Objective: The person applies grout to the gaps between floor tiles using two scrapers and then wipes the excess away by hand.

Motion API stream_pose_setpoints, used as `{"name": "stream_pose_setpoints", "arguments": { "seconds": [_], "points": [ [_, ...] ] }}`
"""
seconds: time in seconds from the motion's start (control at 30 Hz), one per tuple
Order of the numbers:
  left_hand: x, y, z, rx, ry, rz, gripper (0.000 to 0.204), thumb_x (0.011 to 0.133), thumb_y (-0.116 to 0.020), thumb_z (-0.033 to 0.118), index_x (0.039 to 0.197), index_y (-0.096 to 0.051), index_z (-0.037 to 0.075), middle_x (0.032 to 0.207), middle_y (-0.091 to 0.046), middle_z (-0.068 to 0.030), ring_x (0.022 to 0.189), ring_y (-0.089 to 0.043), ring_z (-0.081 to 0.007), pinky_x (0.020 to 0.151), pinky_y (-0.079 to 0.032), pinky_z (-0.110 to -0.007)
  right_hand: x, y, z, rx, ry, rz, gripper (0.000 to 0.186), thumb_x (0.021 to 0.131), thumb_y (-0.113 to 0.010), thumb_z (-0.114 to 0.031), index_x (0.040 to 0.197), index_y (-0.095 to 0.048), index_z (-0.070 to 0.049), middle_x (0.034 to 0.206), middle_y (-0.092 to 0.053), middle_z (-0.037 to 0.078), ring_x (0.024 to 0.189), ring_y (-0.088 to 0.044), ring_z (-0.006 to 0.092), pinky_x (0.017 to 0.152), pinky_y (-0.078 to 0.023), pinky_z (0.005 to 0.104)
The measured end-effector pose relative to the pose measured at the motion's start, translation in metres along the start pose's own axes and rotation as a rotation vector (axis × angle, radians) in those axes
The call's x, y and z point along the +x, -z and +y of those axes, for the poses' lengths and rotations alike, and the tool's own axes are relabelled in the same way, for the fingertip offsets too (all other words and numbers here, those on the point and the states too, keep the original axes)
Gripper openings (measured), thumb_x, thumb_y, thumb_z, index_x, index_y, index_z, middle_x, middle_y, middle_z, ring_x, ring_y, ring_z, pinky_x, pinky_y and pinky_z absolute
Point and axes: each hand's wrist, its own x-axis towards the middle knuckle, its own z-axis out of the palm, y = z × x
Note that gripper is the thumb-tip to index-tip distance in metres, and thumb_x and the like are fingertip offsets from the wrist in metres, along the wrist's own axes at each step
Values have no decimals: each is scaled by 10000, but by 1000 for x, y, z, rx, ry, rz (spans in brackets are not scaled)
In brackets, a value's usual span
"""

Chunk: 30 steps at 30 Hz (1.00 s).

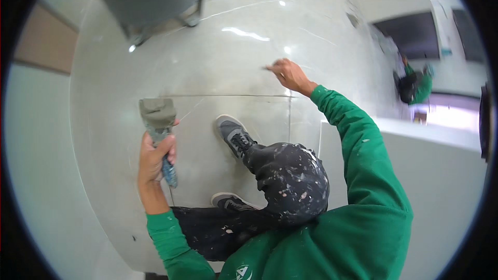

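Observation:
My left hand (158,158) is closed around the blue, smeared handle of a wide putty knife (170,172). A lump of grey-green paste (157,111) covers its blade. My right hand (289,76) is raised over the grey marbled tile floor (238,72), its fingers pinched on a small, thin dark tool (266,67), too blurred to identify. Below lie my paint-spattered dark trousers (288,186) and grey shoes (233,135), beside straight joints between the tiles.
A grey wheeled container (145,0) with yellow on top stands ahead. A white low block (394,166) is beside me at right, a pale wall (46,140) at left. A co-worker in green (417,85) crouches far right, below dark screens (410,33).

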Motion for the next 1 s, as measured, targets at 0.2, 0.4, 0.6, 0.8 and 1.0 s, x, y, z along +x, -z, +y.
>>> {"name": "stream_pose_setpoints", "arguments": {
  "seconds": [0.2, 0.4, 0.6, 0.8, 1.0],
  "points": [
    [-11, -33, 18, 385, -62, -20, 338, 919, -739, 207, 1194, -657, 29, 725, -577, 17, 581, -517, -69, 516, -443, -233, -6, 180, -196, 1026, -499, 135, 259, 983, -583, -170, 1189, -680, -47, 940, -689, 38, 866, -655, 175, 786, -536, 343],
    [-10, -16, -13, 811, -485, 189, 316, 936, -711, 231, 1106, -663, -31, 849, -709, -100, 745, -663, -269, 707, -527, -383, -10, 206, -314, 1667, -679, 57, 303, 1023, -540, -215, 1181, -588, 39, 1103, -653, 94, 955, -643, 147, 854, -529, 309],
    [-6, -38, -21, 995, -645, 244, 333, 960, -657, 196, 1249, -632, 33, 892, -684, -151, 781, -670, -322, 699, -517, -408, -11, 183, -313, 1765, -723, 18, 282, 1021, -523, -188, 1164, -571, 49, 1090, -647, 113, 977, -650, 171, 892, -538, 334],
    [-8, -56, -15, 1247, -799, 188, 468, 946, -648, 120, 1400, -537, 98, 901, -653, -104, 824, -642, -270, 673, -518, -407, -9, 173, -300, 1782, -740, -69, 222, 1012, -530, -179, 1127, -599, -2, 1078, -651, 85, 966, -651, 167, 890, -535, 337],
    [4, -26, -46, 1277, -652, 229, 424, 932, -678, 140, 1334, -558, 84, 802, -587, -49, 710, -583, -201, 579, -504, -327, -37, 145, -217, 1683, -744, -31, 256, 983, -561, -186, 1129, -641, 9, 1043, -691, 91, 928, -667, 181, 854, -532, 334]
  ]
}}
